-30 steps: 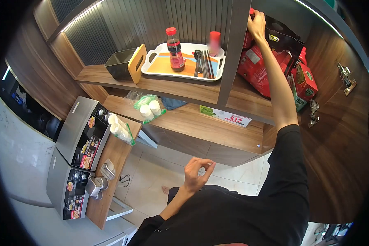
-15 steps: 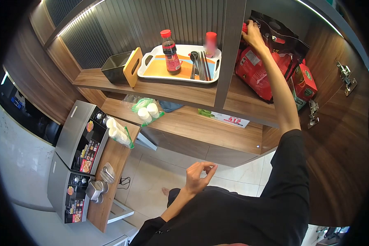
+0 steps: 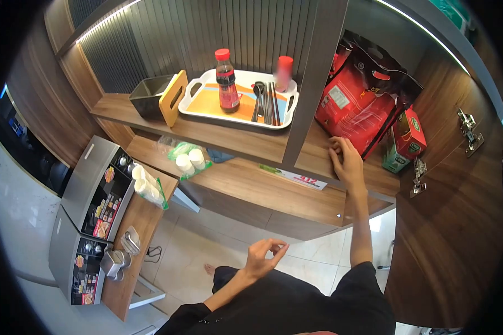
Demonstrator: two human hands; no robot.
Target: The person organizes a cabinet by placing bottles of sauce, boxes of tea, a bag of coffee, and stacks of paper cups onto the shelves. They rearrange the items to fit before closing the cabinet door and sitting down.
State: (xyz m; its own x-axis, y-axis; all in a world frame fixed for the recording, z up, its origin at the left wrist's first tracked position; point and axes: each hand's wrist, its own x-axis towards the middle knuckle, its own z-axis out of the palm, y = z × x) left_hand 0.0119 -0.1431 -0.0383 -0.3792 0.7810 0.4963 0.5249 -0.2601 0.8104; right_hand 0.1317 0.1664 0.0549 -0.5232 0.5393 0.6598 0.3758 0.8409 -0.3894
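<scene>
My right hand (image 3: 347, 162) is at the front edge of the right compartment, just below a large red bag (image 3: 349, 103) with a black top. Its fingers are loosely bent and apart, with nothing seen in them. A red and green box (image 3: 411, 134) stands right of the bag. My left hand (image 3: 260, 258) hovers in front of my body over the floor, thumb and forefinger brought together in a pinch with nothing visible between them.
On the middle shelf, a tray (image 3: 193, 109) holds a red-capped bottle (image 3: 227, 89), a red-lidded jar (image 3: 284, 75), spoons and chopsticks. Left are a dark bin (image 3: 148, 97) and wooden board (image 3: 173, 99). Wrapped cups (image 3: 190, 161) lie below. A cabinet door (image 3: 447, 223) stands open at right.
My right hand has come down from the top of the red bag to the shelf's front edge. The bag now stands more in view. My left hand keeps its pinched pose. The view has shifted slightly.
</scene>
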